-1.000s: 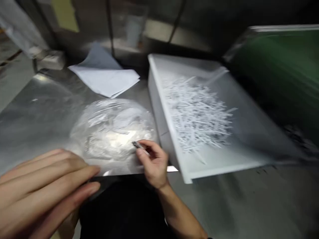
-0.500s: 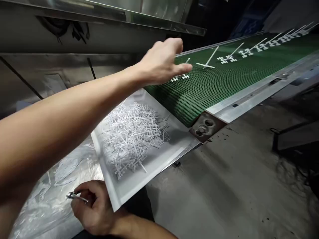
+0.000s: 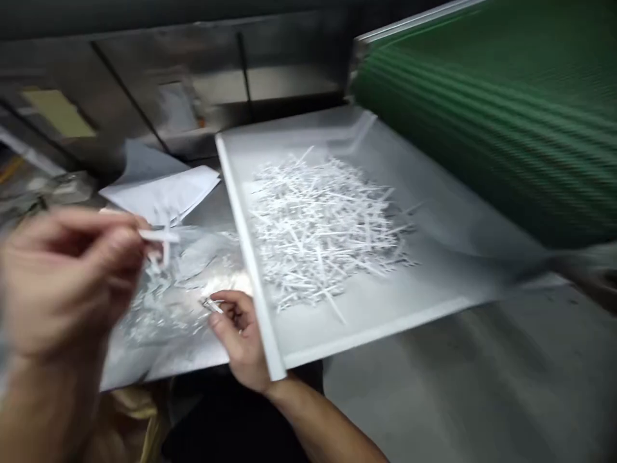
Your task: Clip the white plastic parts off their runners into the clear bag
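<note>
My left hand [image 3: 81, 276], blurred by motion, is raised at the left with thumb and fingers pinched on a white plastic sprue [image 3: 161, 236]; small branches hang below its stalk. Lower down, beside the tray's left wall, my right hand [image 3: 245, 337] has its fingers curled round a small metallic tool [image 3: 212, 305]. Only the tool's tip shows, so I cannot tell its exact kind. To the right of both hands, a white tray [image 3: 376, 321] bears a heap of thin white plastic sprues [image 3: 322, 231].
A green conveyor belt [image 3: 482, 116] ends over the tray's right side. Clear plastic bagging [image 3: 159, 308] lies on the metal surface between my hands. White paper sheets [image 3: 164, 190] rest behind it, before a metal panel [image 3: 289, 80].
My left hand has come back from above the belt to the left side, now with a sprue in it. The view has turned left; my right hand still holds the small tool.
</note>
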Available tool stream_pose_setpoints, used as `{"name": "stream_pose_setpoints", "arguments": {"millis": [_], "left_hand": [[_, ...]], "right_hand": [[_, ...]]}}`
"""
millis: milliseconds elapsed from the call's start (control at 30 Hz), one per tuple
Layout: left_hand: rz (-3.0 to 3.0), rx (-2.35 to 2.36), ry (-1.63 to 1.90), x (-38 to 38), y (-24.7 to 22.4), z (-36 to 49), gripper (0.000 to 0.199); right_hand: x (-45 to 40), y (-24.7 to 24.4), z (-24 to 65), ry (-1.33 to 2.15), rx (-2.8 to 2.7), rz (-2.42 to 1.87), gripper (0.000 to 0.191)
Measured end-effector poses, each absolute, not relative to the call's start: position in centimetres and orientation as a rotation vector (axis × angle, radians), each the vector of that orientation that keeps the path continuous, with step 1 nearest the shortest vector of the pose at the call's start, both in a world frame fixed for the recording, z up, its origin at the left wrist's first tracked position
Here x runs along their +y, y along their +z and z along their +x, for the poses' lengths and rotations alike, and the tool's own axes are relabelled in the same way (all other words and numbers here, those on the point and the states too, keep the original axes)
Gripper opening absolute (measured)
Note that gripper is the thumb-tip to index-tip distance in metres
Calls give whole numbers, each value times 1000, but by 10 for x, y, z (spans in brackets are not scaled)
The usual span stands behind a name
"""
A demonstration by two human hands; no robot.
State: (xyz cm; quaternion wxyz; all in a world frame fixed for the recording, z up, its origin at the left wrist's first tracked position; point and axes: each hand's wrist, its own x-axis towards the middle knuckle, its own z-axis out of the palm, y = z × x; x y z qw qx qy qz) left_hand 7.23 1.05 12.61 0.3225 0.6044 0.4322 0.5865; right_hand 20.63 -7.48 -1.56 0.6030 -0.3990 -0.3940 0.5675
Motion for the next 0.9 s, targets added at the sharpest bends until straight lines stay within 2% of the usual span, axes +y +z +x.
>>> {"name": "stream_pose_setpoints", "arguments": {"millis": [67,200,300,467,633,767,900], "left_hand": [[1298,1098,1655,-27,74,45,27],[1220,1151,1612,-66,18,40,17],[1443,1171,1426,-73,17,35,9],[1878,1126,1153,-69,27,11,18],[2031,1154,1289,-64,20,3,13],[2027,1213,1313,-60,9,3,14],[2121,1198,1286,-58,1,5,16]], "right_hand": [[-71,-13,205,1384,-832,-863,28],[-67,-4,195,1494,-633,-718,28],[-70,3,188,1480,-590,-683,26],[-71,6,186,1427,-694,-690,23],[-72,0,191,1186,-776,-876,25],[-70,0,201,1242,-926,-882,12],[-67,4,207,1224,-1187,-1026,14]]}}
